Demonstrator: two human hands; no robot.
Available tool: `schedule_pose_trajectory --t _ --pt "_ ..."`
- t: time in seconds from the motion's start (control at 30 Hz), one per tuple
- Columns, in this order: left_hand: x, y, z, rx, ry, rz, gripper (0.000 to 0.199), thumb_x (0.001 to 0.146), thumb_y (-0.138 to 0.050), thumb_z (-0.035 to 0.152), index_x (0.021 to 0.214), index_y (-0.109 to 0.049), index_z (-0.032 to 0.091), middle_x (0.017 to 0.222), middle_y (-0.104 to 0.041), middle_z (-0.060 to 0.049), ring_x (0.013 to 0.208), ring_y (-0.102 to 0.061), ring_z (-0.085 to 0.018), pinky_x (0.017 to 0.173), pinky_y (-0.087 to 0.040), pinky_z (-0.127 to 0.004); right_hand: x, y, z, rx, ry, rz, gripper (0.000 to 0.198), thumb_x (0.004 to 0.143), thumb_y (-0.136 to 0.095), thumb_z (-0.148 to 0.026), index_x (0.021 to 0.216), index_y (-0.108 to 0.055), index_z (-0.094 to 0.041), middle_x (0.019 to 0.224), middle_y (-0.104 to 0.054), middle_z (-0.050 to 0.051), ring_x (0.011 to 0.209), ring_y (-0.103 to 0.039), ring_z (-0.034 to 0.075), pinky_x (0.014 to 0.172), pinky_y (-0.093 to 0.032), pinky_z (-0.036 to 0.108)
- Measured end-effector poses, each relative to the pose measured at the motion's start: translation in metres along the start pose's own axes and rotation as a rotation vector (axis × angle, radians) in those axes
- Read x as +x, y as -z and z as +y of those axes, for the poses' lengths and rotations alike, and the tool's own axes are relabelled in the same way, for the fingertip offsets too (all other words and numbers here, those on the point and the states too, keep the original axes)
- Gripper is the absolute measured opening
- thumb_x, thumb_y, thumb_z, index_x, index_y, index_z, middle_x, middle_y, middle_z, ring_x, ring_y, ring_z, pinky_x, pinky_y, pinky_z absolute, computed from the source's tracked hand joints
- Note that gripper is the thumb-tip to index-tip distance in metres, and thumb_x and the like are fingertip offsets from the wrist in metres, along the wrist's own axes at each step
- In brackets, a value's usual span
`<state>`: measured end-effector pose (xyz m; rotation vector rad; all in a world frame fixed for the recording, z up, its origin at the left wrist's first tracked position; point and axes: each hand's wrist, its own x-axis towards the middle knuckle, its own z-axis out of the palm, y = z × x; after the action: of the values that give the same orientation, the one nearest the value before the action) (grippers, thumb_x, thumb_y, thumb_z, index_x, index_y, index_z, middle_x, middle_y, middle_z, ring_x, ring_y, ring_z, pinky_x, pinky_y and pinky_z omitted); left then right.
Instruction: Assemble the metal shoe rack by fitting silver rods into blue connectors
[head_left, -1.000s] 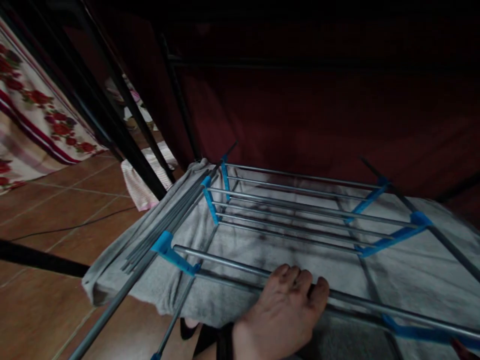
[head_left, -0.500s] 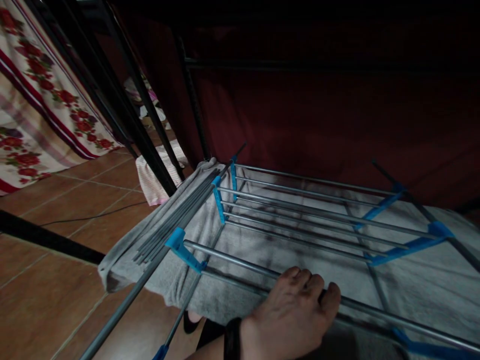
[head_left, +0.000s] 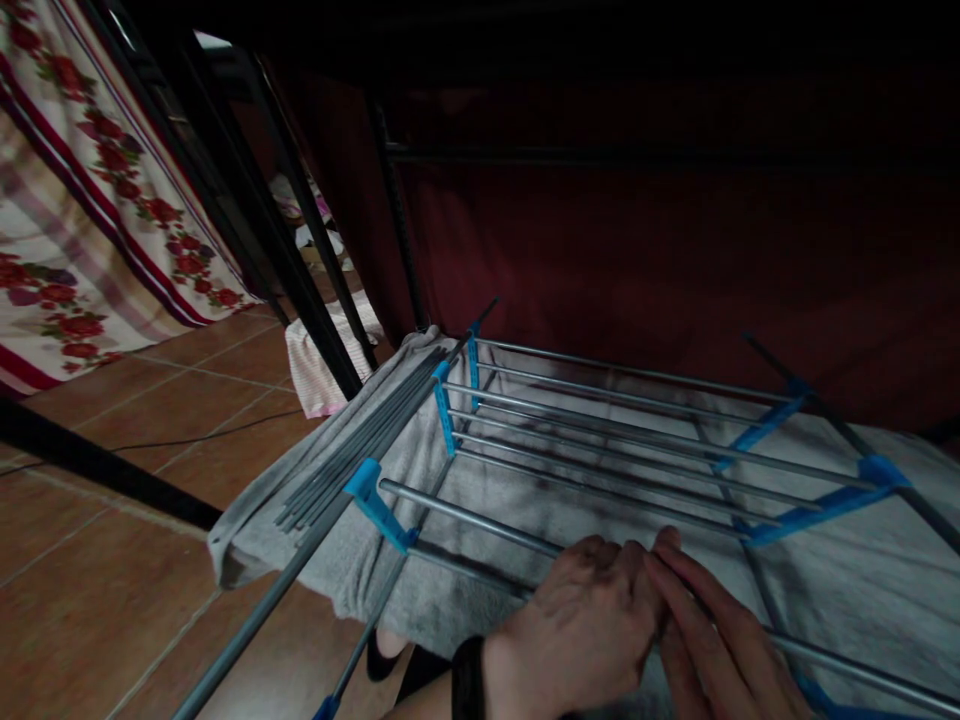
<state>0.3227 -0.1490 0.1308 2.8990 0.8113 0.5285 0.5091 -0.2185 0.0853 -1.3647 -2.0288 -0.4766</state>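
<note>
A grey metal drying-rack frame with blue plastic brackets stands over a grey cloth (head_left: pixel 525 490). My left hand (head_left: pixel 585 610), with a black band at the wrist, is wrapped round its near metal rod (head_left: pixel 465 520). Close against it, my right hand (head_left: pixel 727 630) lies along the same rod, fingers together and fingertips touching the left hand's thumb side. Its palm and thumb are mostly hidden. The rod's left end meets a blue bracket (head_left: pixel 375 505), where a small gap seems to show. Farther back, several rods run between blue brackets (head_left: pixel 444 410).
Several loose grey rods (head_left: pixel 360 440) lie bundled on the cloth at the left. Black metal posts (head_left: pixel 262 220) and a dark red curtain (head_left: pixel 637 270) stand behind. A flowered cloth (head_left: pixel 112 200) hangs at far left above the brown tiled floor (head_left: pixel 135 560), where a cable runs.
My right hand has come in from the lower right onto the near rod beside my left hand. The left hand keeps its hold. The view has shifted slightly.
</note>
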Motion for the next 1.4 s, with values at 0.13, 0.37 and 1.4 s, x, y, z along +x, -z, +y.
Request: schedule_pose_trajectory --t 0.13,0.37,1.4 --pt "0.0 -0.001 0.001 -0.009 0.054 0.023 0.045 0.1 -0.046 0.02 0.144 -0.041 0.01 0.119 -0.068 -0.007 0.097 -0.065 -0.021 0.088 -0.054 -0.032 0.009 -0.011 0.017 -0.115 0.087 -0.047 0.05 0.102 -0.046 -0.029 0.15 -0.054 -0.022 0.137 -0.069 0.014 0.101 -0.075 0.024 0.072 -0.061 0.033" --pt "-0.005 0.018 0.0 0.042 -0.01 0.125 0.033 0.104 -0.046 0.02 0.136 -0.054 0.016 0.137 -0.065 -0.004 0.119 -0.06 -0.016 0.11 -0.044 -0.032 0.013 -0.005 0.029 -0.15 0.236 -0.019 0.035 0.106 -0.041 -0.029 0.103 -0.076 -0.023 0.091 -0.076 0.009 0.076 -0.069 0.02 0.068 -0.053 0.03" --pt "-0.114 0.077 -0.08 0.671 0.991 0.276 0.046 0.103 -0.036 0.029 0.138 -0.058 0.01 0.127 -0.067 -0.023 0.112 -0.064 -0.038 0.092 -0.051 -0.052 0.022 -0.017 0.005 -0.144 0.088 -0.051 0.049 0.113 -0.032 -0.035 0.091 -0.075 -0.024 0.087 -0.075 0.003 0.076 -0.067 0.016 0.074 -0.044 0.031"
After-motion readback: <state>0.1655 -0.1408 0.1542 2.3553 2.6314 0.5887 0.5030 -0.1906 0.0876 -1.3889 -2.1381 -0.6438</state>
